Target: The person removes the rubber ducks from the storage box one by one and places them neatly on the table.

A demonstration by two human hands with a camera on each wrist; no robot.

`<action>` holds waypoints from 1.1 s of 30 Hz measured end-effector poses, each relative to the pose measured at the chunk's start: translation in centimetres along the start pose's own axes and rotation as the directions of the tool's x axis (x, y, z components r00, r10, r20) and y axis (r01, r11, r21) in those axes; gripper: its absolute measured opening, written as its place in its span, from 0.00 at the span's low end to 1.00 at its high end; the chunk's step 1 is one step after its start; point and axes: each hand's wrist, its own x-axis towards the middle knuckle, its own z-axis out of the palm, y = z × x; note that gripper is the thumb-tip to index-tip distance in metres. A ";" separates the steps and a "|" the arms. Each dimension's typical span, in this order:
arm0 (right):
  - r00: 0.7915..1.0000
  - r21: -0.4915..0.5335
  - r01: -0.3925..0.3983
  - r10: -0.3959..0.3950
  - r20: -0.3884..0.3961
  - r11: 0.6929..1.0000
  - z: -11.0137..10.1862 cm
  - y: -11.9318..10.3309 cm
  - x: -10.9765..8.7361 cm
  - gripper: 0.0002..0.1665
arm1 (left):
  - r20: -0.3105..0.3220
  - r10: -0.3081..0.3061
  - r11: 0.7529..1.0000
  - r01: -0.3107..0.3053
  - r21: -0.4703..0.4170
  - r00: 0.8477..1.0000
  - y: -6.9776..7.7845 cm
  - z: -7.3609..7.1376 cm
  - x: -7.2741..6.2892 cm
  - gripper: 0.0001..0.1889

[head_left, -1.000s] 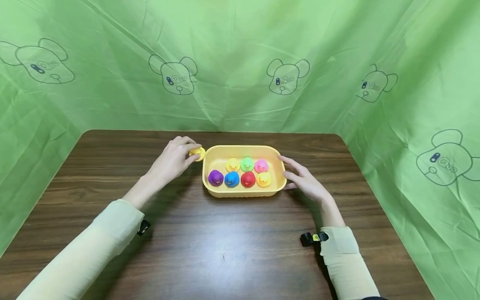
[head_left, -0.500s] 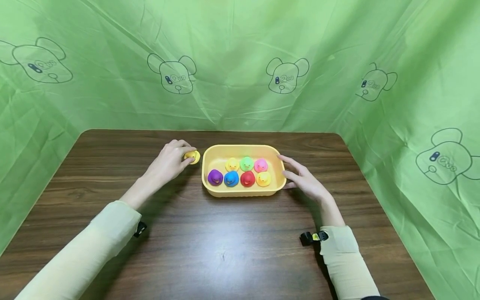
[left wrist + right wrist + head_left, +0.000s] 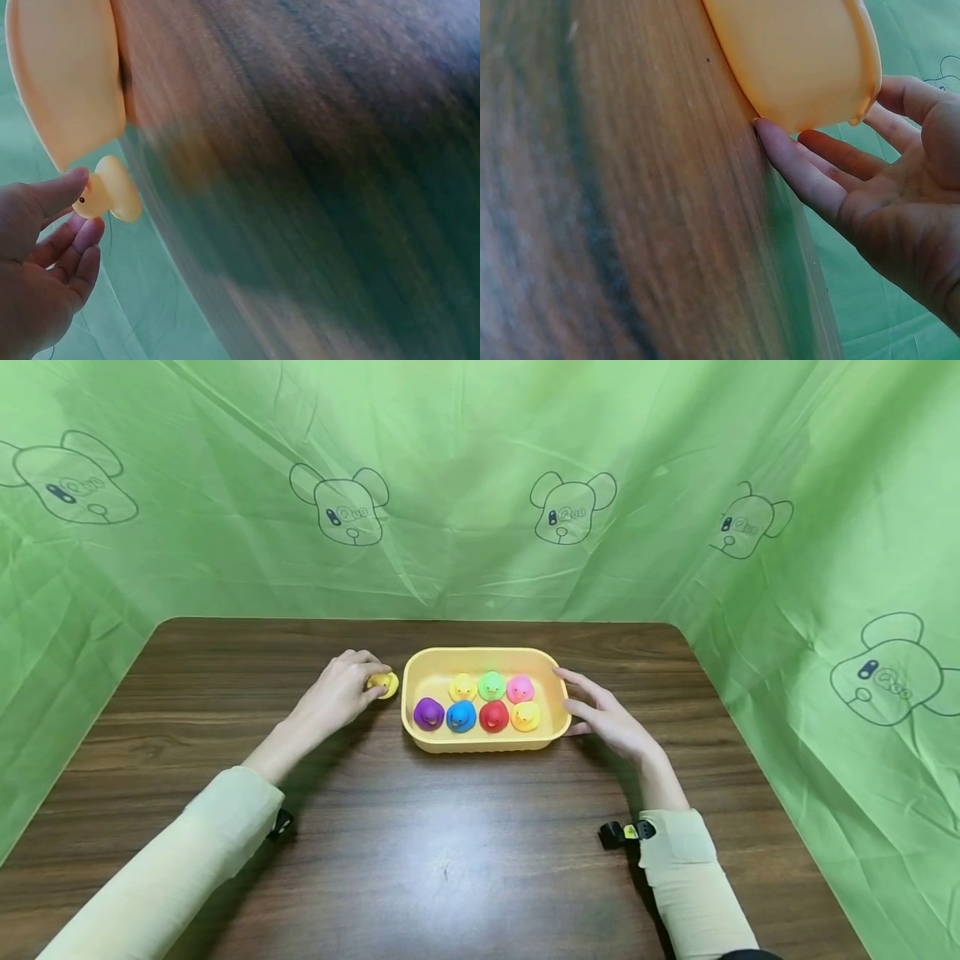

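My left hand [image 3: 339,691] pinches a small yellow rubber duck [image 3: 387,685] between thumb and fingertips, just left of the light-yellow plastic basket [image 3: 483,746]. In the left wrist view the duck [image 3: 120,191] shows its head by the thumb and its round base outward. Against the basket's right end, my right hand [image 3: 615,722] rests with its fingers spread and fairly straight. Inside the basket, a yellow duck [image 3: 462,688], a green duck [image 3: 492,686] and a pink duck [image 3: 520,688] form the back row. A purple duck [image 3: 429,714], blue duck [image 3: 461,717], red duck [image 3: 494,717] and second yellow duck [image 3: 525,717] line the front.
The basket stands on a brown wood-grain table [image 3: 450,843], toward its far side. Green cloth [image 3: 465,560] with printed bear heads hangs behind and at both sides. A black wrist camera [image 3: 613,836] sits at the right sleeve.
My left hand has moved the yellow duck away from the basket's left rim, leftward and then down toward the table. The right hand stays at the basket's right end.
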 end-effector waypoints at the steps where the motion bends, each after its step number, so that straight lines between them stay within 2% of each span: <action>1: 1.000 -0.001 -0.001 0.001 -0.001 1.000 0.0 0.0 0.0 0.35 | -0.002 0.003 1.000 -0.003 0.000 1.000 0.0 0.1 0.0 0.17; 17: 1.000 -0.006 -0.005 0.005 0.002 1.000 0.0 -0.1 0.0 0.35 | 0.008 0.021 1.000 -0.021 0.014 1.000 -0.8 1.0 -0.4 0.16; 33: 1.000 -0.009 -0.008 0.008 -0.003 1.000 0.1 -0.4 -0.1 0.35 | -0.009 0.041 0.999 -0.040 0.019 0.999 -1.0 1.3 -0.4 0.16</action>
